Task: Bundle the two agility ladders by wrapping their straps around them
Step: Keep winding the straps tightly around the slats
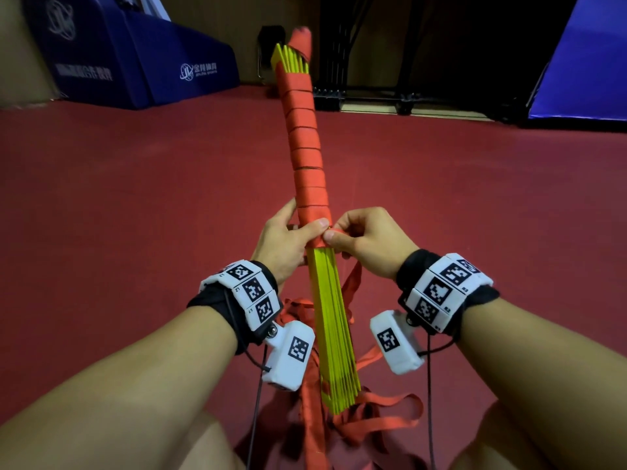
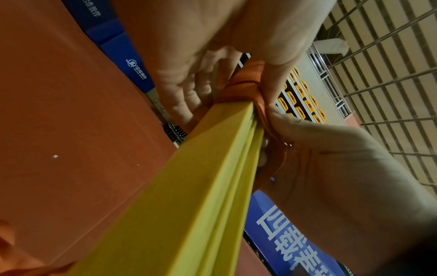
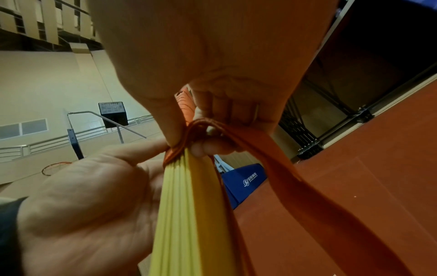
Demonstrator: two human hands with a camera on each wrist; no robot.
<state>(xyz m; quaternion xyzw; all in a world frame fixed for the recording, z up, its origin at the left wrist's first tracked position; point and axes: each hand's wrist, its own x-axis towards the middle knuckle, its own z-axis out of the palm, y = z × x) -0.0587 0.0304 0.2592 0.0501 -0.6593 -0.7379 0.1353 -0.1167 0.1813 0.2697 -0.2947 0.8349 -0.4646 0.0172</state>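
A stack of yellow ladder rungs (image 1: 334,327) points away from me over the red floor, its far half wound in red strap (image 1: 307,147). My left hand (image 1: 291,239) grips the bundle at the lowest wrap, thumb across the top. My right hand (image 1: 359,239) pinches the strap at that same spot, thumb and forefinger meeting the left thumb. In the right wrist view the strap (image 3: 283,168) runs from my fingers down past the yellow rungs (image 3: 187,214). The left wrist view has the rungs (image 2: 189,205) with the strap (image 2: 243,89) bunched between both hands. Loose strap (image 1: 369,412) lies tangled below.
Blue padded mats (image 1: 142,62) stand at the back left and a blue panel (image 1: 590,59) at the back right. A dark metal frame on castors (image 1: 369,96) sits behind the bundle. Red floor (image 1: 135,198) spreads on both sides. My knees frame the bottom corners.
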